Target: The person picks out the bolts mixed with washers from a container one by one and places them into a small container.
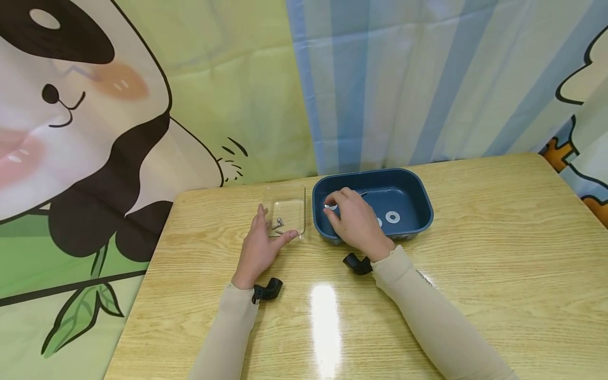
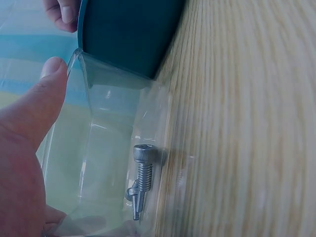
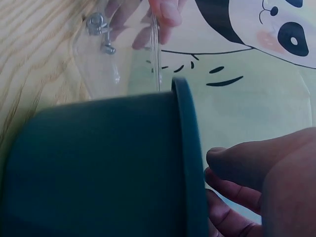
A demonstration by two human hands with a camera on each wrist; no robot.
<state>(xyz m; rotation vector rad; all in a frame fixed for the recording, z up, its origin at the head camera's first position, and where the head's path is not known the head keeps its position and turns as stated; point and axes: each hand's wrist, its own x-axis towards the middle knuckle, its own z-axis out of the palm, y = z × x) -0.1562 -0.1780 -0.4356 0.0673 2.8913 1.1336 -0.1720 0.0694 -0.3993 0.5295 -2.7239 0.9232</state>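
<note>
A: Head view?
B: Wide wood-grain tabletop [image 1: 499,227] right of the blue rectangular plastic tub [image 1: 410,198], transparent plastic box [image 1: 292,209] just left. Right hand [image 1: 353,217] over tub by white flat ring [image 1: 333,207]; can't tell if gripped.
A: Left wrist?
B: Left hand [image 2: 22,140] spread, thumb touching box rim, silver screws [image 2: 144,173] inside.
A: Right wrist?
B: Tub hides fingertips.

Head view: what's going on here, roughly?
At a wooden table, a person's left hand holds a clear box with metal bolts lying inside. The right hand is over the blue bin beside it, close to one washer; whether it grips that piece is unclear. Another washer lies flat in the bin.
</note>
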